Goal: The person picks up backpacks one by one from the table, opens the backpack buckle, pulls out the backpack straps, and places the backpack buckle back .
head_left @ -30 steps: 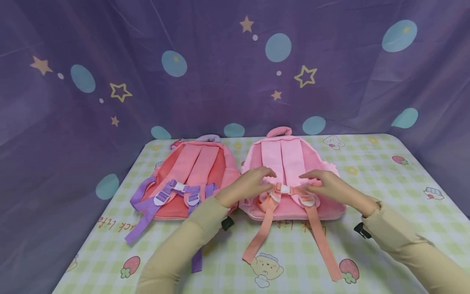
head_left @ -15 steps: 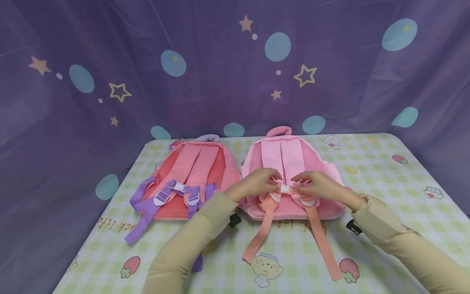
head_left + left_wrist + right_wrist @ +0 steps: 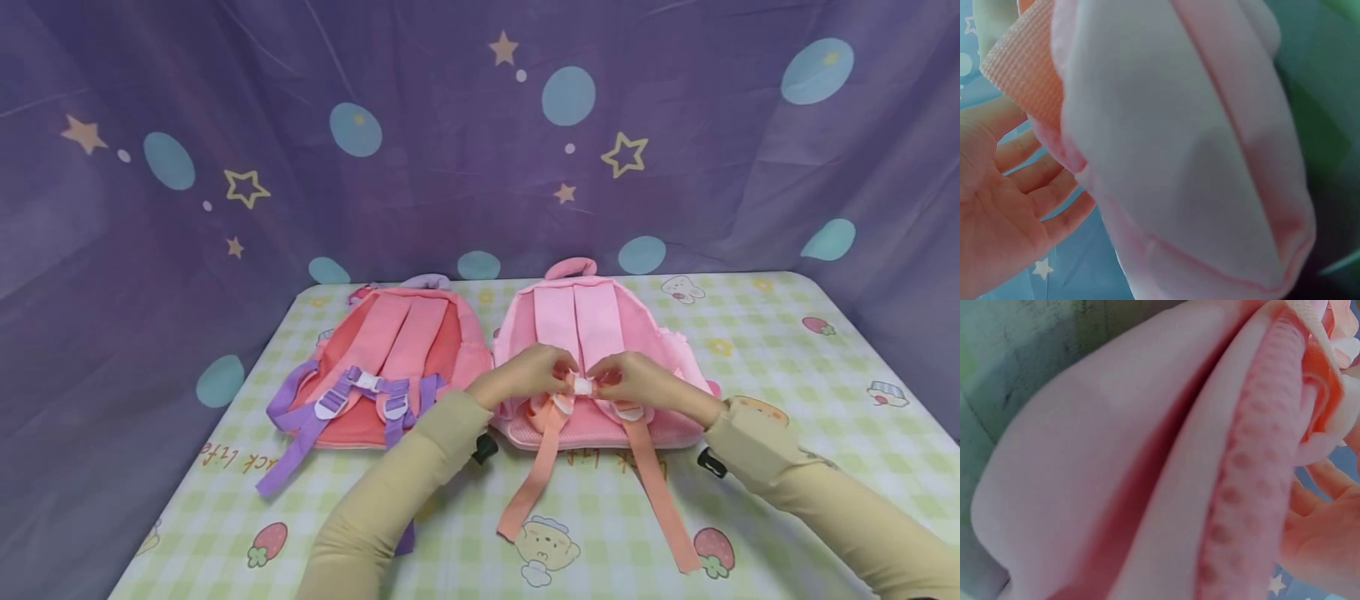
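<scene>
The white buckle lies directly between your two hands, low on the back of the pale pink backpack, its strap's long axis running left to right, in line with your fingertips. Neither hand is clearly nearer. Your left hand pinches at the buckle's left end and your right hand at its right end, though whether each grips plastic or webbing is too small to tell. Both have fingers bent inward, facing each other, the forearms slanting in from either side. Below, two orange strap tails trail towards you onto the checked counter. Beside your left wrist lies the coral backpack with purple straps
</scene>
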